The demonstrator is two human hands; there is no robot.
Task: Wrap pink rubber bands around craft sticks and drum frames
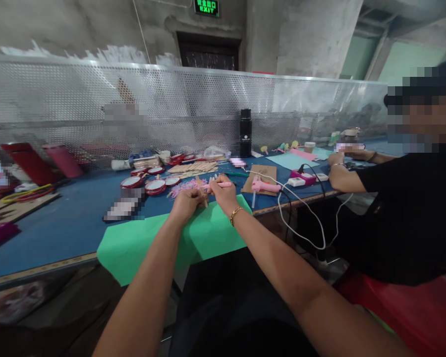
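My left hand (189,203) is closed around a flat wooden craft stick (198,183), which stands nearly upright between the fingers. Beside it, my right hand (225,194) grips a slim pink pen-like tool (226,184) that points left toward the stick; I cannot tell whether the two touch. Under both wrists a green sheet (141,243) hangs over the table's front edge. Just behind my hands lies a pile of pink and purple strips (184,187). Farther back is a heap of wooden sticks (195,168).
Small red-rimmed drums (155,186) and a pixelated phone-like object (122,204) lie left. A pink glue gun (266,186) rests on cardboard at right, near a power strip (301,177) and loose cables. A black bottle (246,133) stands behind. A co-worker (401,198) sits at right.
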